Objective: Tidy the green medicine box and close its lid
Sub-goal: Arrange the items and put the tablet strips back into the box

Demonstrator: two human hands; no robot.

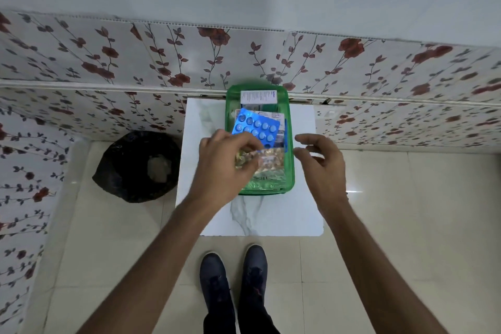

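Observation:
The green medicine box [289, 127] stands open on a small white marble-patterned table [287, 214], close to the wall. Inside lie a white carton [259, 96] at the far end, a blue blister strip [256, 127] in the middle and a golden capsule strip [271, 163] toward me. My left hand [226, 168] is over the box's near left corner, fingers pinched on the golden capsule strip. My right hand [321, 165] hovers just right of the box, fingers apart and holding nothing. No lid is visible.
A bin lined with a black bag [138, 165] stands on the floor left of the table. A flower-patterned wall [108, 62] runs behind the table. My two dark shoes [234, 279] stand on the cream floor tiles in front of the table.

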